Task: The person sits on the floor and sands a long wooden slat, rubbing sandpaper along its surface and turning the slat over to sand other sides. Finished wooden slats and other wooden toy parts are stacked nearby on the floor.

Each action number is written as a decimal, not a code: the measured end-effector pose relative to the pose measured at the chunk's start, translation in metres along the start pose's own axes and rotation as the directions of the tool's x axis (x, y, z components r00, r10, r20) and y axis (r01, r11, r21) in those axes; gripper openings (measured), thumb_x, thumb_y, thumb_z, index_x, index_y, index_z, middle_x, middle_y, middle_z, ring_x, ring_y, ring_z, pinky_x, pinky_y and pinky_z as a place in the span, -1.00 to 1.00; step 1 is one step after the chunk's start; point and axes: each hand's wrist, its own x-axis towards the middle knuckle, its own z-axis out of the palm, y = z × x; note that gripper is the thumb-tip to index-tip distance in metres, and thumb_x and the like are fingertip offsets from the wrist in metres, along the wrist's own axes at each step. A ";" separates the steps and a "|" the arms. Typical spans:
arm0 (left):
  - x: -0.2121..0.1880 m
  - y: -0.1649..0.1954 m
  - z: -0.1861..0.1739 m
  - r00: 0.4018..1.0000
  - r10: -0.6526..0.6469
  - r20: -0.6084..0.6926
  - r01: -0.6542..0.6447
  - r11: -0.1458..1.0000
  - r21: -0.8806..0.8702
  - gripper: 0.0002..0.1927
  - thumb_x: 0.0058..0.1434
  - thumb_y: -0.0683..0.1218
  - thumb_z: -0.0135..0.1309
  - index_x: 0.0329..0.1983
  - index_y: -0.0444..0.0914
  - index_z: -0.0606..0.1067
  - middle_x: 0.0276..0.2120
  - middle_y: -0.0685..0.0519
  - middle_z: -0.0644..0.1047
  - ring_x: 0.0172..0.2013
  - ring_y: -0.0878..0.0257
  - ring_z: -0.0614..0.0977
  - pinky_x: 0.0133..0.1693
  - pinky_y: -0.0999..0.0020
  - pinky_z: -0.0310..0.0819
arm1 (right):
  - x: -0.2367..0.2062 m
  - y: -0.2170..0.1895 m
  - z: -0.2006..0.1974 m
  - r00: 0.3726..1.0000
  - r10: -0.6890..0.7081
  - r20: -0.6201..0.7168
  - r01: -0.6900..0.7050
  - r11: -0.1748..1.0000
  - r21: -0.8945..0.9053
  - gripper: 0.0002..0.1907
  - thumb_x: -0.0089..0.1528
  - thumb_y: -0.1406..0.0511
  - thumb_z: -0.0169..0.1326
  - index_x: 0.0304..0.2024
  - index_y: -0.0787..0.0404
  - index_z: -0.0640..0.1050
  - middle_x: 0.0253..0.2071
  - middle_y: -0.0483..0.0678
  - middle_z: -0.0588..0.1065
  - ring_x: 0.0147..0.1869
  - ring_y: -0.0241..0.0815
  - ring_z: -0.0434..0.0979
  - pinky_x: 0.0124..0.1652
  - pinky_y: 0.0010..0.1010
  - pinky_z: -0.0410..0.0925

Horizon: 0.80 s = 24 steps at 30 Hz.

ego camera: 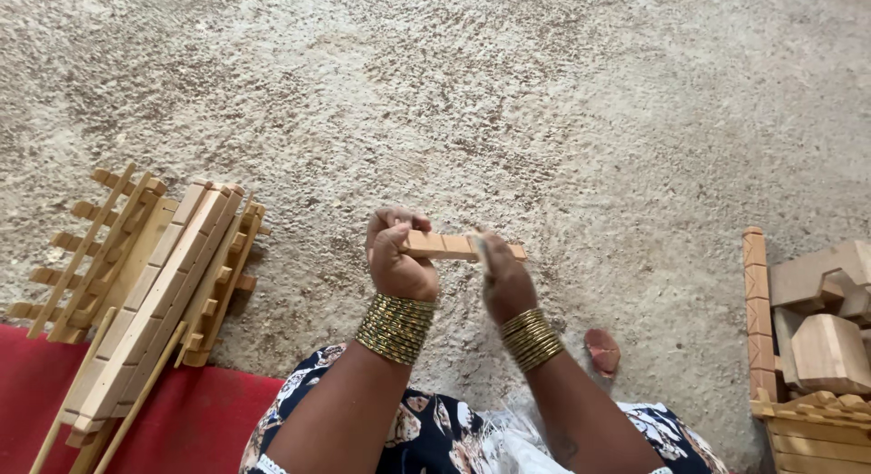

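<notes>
1. Where the red cloth (195,420) meets the rough ground (508,102) at the left, a stack of notched wooden frames (145,288) leans, its long strips running from lower left to upper right; the lower ends are cut off by the bottom edge.
2. Left hand (397,256), banded with gold bangles (396,327) at the wrist, has its fingers curled tight around the left end of a small wooden stick (446,246).
3. Wooden stick sits between the two hands above the ground, in front of the lap. Its long axis lies nearly level, left to right, the right end tipped slightly lower.
4. Right hand (504,276) grips the stick near its right end, fingers closed; the tip shows just beyond. Whether a thin tool is also held there is hard to make out.
5. Foot (602,350) shows on the ground beside the right forearm.
6. At far right, a wooden crate (758,329) holds cut wooden blocks (827,351), partly cut off by the frame edge.
</notes>
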 end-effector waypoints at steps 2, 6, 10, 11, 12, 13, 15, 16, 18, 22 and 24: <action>0.004 0.003 0.001 1.000 -0.006 0.001 0.006 1.000 -0.008 -0.89 -0.03 -0.23 -0.07 -0.41 -0.20 0.34 -0.44 0.04 0.41 -0.35 0.13 0.53 -0.13 0.17 0.49 | -0.001 0.022 -0.001 0.999 -0.003 -0.047 0.005 0.999 0.042 -0.59 0.31 0.48 -0.26 0.16 0.36 0.46 0.12 0.25 0.53 -0.30 -0.24 0.63 -0.41 -0.52 0.57; 0.006 0.005 0.002 0.999 -0.027 0.026 0.027 0.999 -0.018 -0.88 -0.03 -0.24 -0.04 -0.41 -0.20 0.35 -0.45 0.07 0.40 -0.35 0.15 0.52 -0.15 0.19 0.49 | 0.003 0.036 -0.022 0.959 0.271 0.081 -0.282 0.918 0.280 -0.65 0.34 0.41 -0.16 0.11 0.27 0.53 -0.01 0.17 0.58 -0.39 -0.32 0.54 -0.49 -0.56 0.48; 0.003 0.004 0.003 0.983 0.013 0.183 -0.010 1.000 -0.018 -0.89 0.00 -0.24 0.00 -0.42 -0.20 0.35 -0.44 0.09 0.37 -0.35 0.18 0.49 -0.15 0.19 0.53 | 0.011 0.022 -0.044 0.898 0.394 0.196 -0.430 0.693 0.579 -0.57 0.21 0.45 -0.14 0.10 0.22 0.55 -0.16 0.04 0.66 -0.47 -0.37 0.48 -0.48 -0.58 0.41; 0.002 0.004 0.004 0.981 0.015 0.194 -0.014 1.000 -0.010 -0.89 0.00 -0.23 0.01 -0.42 -0.21 0.36 -0.44 0.09 0.37 -0.35 0.18 0.49 -0.16 0.20 0.53 | 0.012 0.017 -0.047 0.900 0.380 0.213 -0.425 0.657 0.623 -0.54 0.17 0.47 -0.14 0.09 0.23 0.55 -0.18 0.02 0.67 -0.45 -0.40 0.50 -0.45 -0.60 0.42; 0.001 0.004 0.004 0.978 0.018 0.206 -0.019 1.000 -0.001 -0.90 0.00 -0.23 0.01 -0.42 -0.21 0.36 -0.43 0.08 0.38 -0.35 0.19 0.49 -0.16 0.20 0.53 | 0.013 0.013 -0.049 0.904 0.368 0.218 -0.420 0.665 0.617 -0.60 0.21 0.42 -0.08 0.08 0.22 0.57 -0.18 -0.01 0.66 -0.42 -0.43 0.51 -0.40 -0.60 0.44; 0.000 0.004 0.005 0.975 0.021 0.219 -0.023 1.000 0.006 -0.90 0.01 -0.23 0.02 -0.42 -0.22 0.37 -0.43 0.07 0.38 -0.35 0.19 0.48 -0.17 0.21 0.54 | 0.013 0.009 -0.051 0.907 0.356 0.223 -0.415 0.674 0.611 -0.65 0.25 0.37 -0.02 0.07 0.22 0.59 -0.18 -0.03 0.65 -0.38 -0.46 0.53 -0.36 -0.60 0.45; -0.002 0.004 0.006 0.973 0.014 0.231 -0.017 1.000 0.011 -0.90 0.01 -0.23 0.02 -0.42 -0.22 0.37 -0.43 0.08 0.37 -0.35 0.20 0.48 -0.18 0.23 0.53 | 0.012 0.002 -0.055 0.884 0.396 0.249 -0.464 0.676 0.572 -0.70 0.28 0.28 0.08 0.04 0.21 0.62 -0.21 -0.02 0.65 -0.38 -0.44 0.52 -0.34 -0.56 0.44; -0.003 0.004 0.007 0.971 0.013 0.237 -0.016 1.000 0.011 -0.90 0.01 -0.23 0.03 -0.41 -0.22 0.37 -0.43 0.09 0.37 -0.35 0.21 0.48 -0.18 0.23 0.53 | 0.012 -0.001 -0.056 0.854 0.446 0.270 -0.518 0.666 0.537 -0.70 0.28 0.24 0.13 0.02 0.21 0.63 -0.24 0.00 0.65 -0.41 -0.40 0.49 -0.37 -0.52 0.41; -0.004 0.005 0.007 0.973 0.002 0.229 -0.006 1.000 0.014 -0.90 0.01 -0.23 0.03 -0.41 -0.22 0.37 -0.43 0.09 0.37 -0.35 0.21 0.48 -0.18 0.24 0.52 | 0.012 -0.005 -0.060 0.831 0.471 0.296 -0.552 0.635 0.540 -0.69 0.25 0.21 0.19 -0.01 0.21 0.65 -0.25 0.00 0.66 -0.39 -0.37 0.52 -0.36 -0.49 0.42; -0.004 0.003 0.007 0.974 0.006 0.224 -0.014 0.999 0.033 -0.90 0.00 -0.23 0.01 -0.39 -0.23 0.38 -0.43 0.09 0.36 -0.36 0.21 0.47 -0.18 0.23 0.52 | 0.014 -0.010 -0.073 0.870 0.389 0.302 -0.490 0.623 0.609 -0.69 0.17 0.25 0.25 -0.07 0.26 0.63 -0.22 -0.03 0.68 -0.23 -0.40 0.67 -0.23 -0.54 0.54; -0.003 0.002 0.007 0.976 0.001 0.220 -0.008 0.999 0.034 -0.90 0.01 -0.23 0.00 -0.39 -0.24 0.38 -0.44 0.09 0.36 -0.37 0.21 0.46 -0.17 0.23 0.52 | 0.017 -0.010 -0.079 0.857 0.398 0.328 -0.516 0.649 0.559 -0.69 0.16 0.27 0.25 -0.07 0.27 0.62 -0.23 0.00 0.68 -0.25 -0.33 0.66 -0.26 -0.49 0.54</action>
